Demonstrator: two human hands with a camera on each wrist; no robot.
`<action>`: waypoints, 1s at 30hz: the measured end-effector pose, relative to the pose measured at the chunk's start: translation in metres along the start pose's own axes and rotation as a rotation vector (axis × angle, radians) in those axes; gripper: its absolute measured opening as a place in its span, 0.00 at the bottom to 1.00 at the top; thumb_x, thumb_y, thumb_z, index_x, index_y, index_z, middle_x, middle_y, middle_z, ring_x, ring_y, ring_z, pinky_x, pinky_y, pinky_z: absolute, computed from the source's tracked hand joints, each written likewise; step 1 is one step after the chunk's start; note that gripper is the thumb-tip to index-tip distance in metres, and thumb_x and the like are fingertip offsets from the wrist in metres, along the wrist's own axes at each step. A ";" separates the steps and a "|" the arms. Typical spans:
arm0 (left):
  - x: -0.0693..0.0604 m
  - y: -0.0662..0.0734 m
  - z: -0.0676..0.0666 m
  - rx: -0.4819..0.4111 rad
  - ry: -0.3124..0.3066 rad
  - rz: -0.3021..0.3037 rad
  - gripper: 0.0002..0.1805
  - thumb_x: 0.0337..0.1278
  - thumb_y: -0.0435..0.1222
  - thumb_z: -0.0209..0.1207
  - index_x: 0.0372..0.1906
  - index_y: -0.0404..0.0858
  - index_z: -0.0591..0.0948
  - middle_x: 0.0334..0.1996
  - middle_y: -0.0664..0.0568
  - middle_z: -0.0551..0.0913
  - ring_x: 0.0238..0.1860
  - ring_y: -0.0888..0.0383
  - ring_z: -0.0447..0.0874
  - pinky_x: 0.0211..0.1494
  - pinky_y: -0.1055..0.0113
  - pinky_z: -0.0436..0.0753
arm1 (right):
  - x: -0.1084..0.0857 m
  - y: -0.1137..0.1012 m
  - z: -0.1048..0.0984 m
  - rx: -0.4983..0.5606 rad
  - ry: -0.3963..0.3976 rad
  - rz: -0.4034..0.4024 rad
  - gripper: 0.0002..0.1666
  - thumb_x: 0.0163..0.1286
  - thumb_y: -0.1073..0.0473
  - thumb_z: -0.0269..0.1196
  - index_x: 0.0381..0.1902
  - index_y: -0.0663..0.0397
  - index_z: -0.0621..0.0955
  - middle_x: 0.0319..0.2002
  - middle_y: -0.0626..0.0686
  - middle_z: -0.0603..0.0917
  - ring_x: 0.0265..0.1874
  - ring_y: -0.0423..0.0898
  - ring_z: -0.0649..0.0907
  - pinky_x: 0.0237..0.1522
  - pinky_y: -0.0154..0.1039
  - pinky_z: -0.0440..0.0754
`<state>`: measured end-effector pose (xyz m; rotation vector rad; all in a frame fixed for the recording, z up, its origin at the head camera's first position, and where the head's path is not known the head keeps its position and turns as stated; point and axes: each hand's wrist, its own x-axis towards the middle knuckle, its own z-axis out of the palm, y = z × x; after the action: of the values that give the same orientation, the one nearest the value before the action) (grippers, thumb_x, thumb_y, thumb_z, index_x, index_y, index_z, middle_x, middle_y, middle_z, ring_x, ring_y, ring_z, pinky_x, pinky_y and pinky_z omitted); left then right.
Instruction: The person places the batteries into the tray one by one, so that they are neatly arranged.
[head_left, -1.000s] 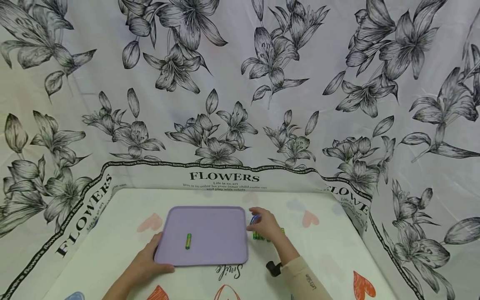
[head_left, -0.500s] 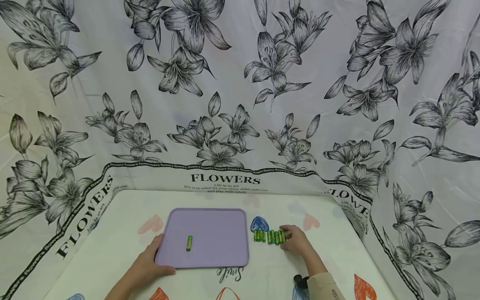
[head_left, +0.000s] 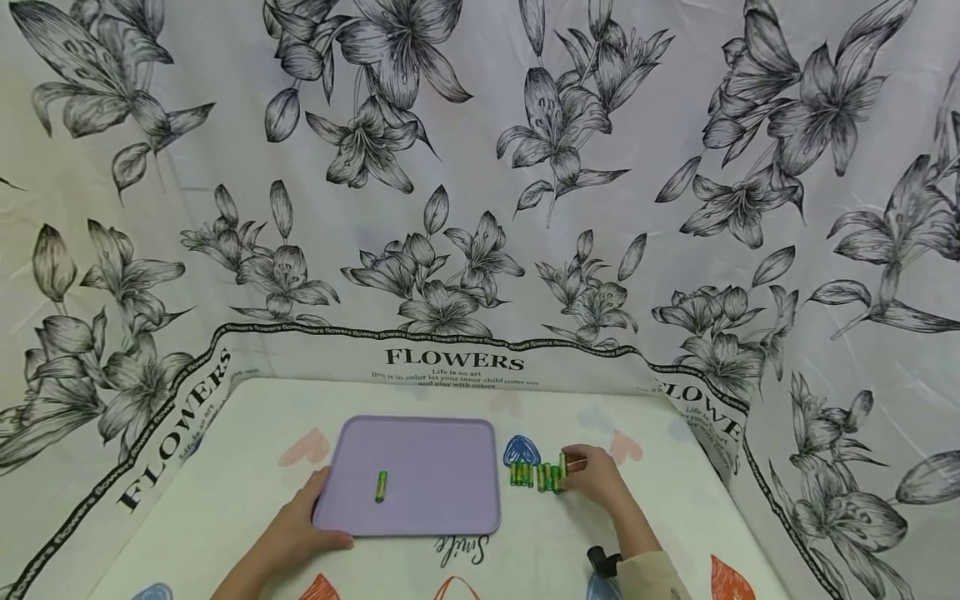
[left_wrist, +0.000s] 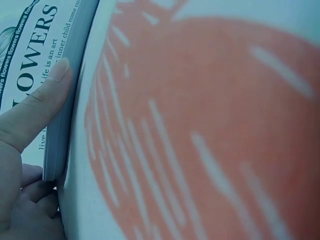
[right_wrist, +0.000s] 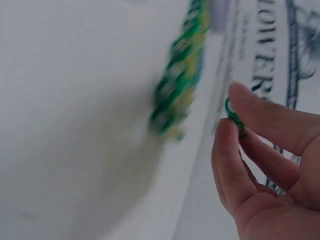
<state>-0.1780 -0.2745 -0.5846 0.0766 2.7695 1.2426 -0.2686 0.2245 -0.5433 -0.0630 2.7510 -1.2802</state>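
Note:
A light purple tray (head_left: 442, 475) lies on the table with one green battery (head_left: 381, 487) on it. My left hand (head_left: 300, 529) grips the tray's near left corner. In the left wrist view, my thumb lies along the tray's edge (left_wrist: 61, 125) and curled fingers are at its lower corner. Right of the tray, several green-and-yellow batteries (head_left: 521, 475) stand close together in a row. At the row's right end, my right hand (head_left: 596, 483) pinches one battery (right_wrist: 234, 114) between thumb and fingertips. The right wrist view shows this battery apart from the blurred row (right_wrist: 177, 80).
A white tablecloth (head_left: 405, 567) with printed hearts and lettering covers the table. Behind it hangs a white curtain (head_left: 480, 250) with black flower drawings. A small black device (head_left: 602, 562) is at the right wrist.
My right hand has moved from beside the tray to the row's right end and now pinches a battery there. The left hand stays on the tray.

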 end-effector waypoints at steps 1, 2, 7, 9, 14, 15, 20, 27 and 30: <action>0.000 0.000 0.000 0.002 -0.001 -0.001 0.73 0.29 0.54 0.81 0.80 0.36 0.51 0.75 0.28 0.59 0.73 0.28 0.60 0.71 0.32 0.63 | -0.001 -0.008 0.003 0.039 -0.018 -0.011 0.35 0.52 0.70 0.75 0.60 0.64 0.80 0.46 0.55 0.86 0.44 0.49 0.86 0.41 0.45 0.87; 0.001 0.000 0.000 0.004 -0.004 -0.004 0.73 0.29 0.54 0.81 0.80 0.36 0.50 0.75 0.28 0.59 0.73 0.28 0.60 0.71 0.32 0.63 | -0.001 -0.018 0.008 0.078 -0.037 -0.024 0.35 0.53 0.69 0.75 0.61 0.64 0.80 0.47 0.55 0.86 0.45 0.49 0.86 0.42 0.45 0.87; 0.001 -0.001 0.001 0.014 0.004 -0.004 0.73 0.28 0.54 0.81 0.80 0.36 0.51 0.74 0.28 0.60 0.72 0.29 0.62 0.70 0.33 0.65 | 0.000 -0.069 0.051 0.193 -0.121 -0.121 0.35 0.54 0.66 0.76 0.61 0.63 0.80 0.47 0.55 0.87 0.44 0.47 0.85 0.43 0.41 0.87; 0.001 -0.001 0.001 0.016 0.004 0.001 0.72 0.29 0.54 0.81 0.80 0.36 0.50 0.74 0.28 0.60 0.72 0.28 0.62 0.70 0.33 0.65 | 0.002 -0.087 0.076 0.221 -0.143 -0.146 0.35 0.52 0.67 0.77 0.60 0.63 0.81 0.46 0.53 0.87 0.43 0.45 0.85 0.43 0.40 0.87; 0.002 -0.003 0.002 0.005 0.004 -0.002 0.73 0.28 0.55 0.81 0.80 0.36 0.50 0.75 0.28 0.59 0.72 0.29 0.62 0.70 0.33 0.65 | 0.004 -0.120 0.140 0.266 -0.179 -0.167 0.35 0.48 0.69 0.79 0.57 0.64 0.82 0.40 0.49 0.88 0.37 0.40 0.85 0.41 0.35 0.86; 0.002 -0.003 0.002 0.003 0.005 0.000 0.73 0.28 0.54 0.81 0.80 0.36 0.50 0.75 0.28 0.60 0.72 0.29 0.62 0.70 0.33 0.65 | 0.005 -0.125 0.151 0.268 -0.184 -0.173 0.35 0.47 0.70 0.79 0.56 0.64 0.83 0.38 0.49 0.88 0.36 0.39 0.85 0.41 0.34 0.85; 0.004 -0.001 0.001 0.017 0.011 0.007 0.73 0.28 0.56 0.81 0.80 0.39 0.51 0.74 0.28 0.61 0.71 0.28 0.63 0.68 0.32 0.66 | 0.008 -0.145 0.193 0.210 -0.201 -0.198 0.32 0.46 0.70 0.80 0.52 0.64 0.84 0.32 0.47 0.87 0.30 0.34 0.82 0.35 0.29 0.83; 0.002 0.001 -0.001 0.031 0.006 0.007 0.72 0.30 0.55 0.81 0.80 0.36 0.51 0.74 0.26 0.60 0.71 0.26 0.62 0.68 0.32 0.67 | 0.010 -0.161 0.223 0.032 -0.171 -0.182 0.32 0.43 0.66 0.83 0.49 0.61 0.86 0.29 0.43 0.83 0.26 0.30 0.76 0.32 0.27 0.78; 0.002 0.000 0.000 0.036 -0.003 -0.006 0.73 0.31 0.55 0.80 0.80 0.35 0.49 0.75 0.25 0.57 0.72 0.26 0.60 0.69 0.32 0.66 | 0.011 -0.163 0.227 -0.048 -0.148 -0.185 0.32 0.43 0.63 0.84 0.49 0.59 0.87 0.28 0.42 0.81 0.26 0.31 0.74 0.33 0.28 0.77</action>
<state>-0.1801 -0.2747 -0.5845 0.0736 2.7879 1.1897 -0.2548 -0.0540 -0.5651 -0.4084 2.6997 -1.1959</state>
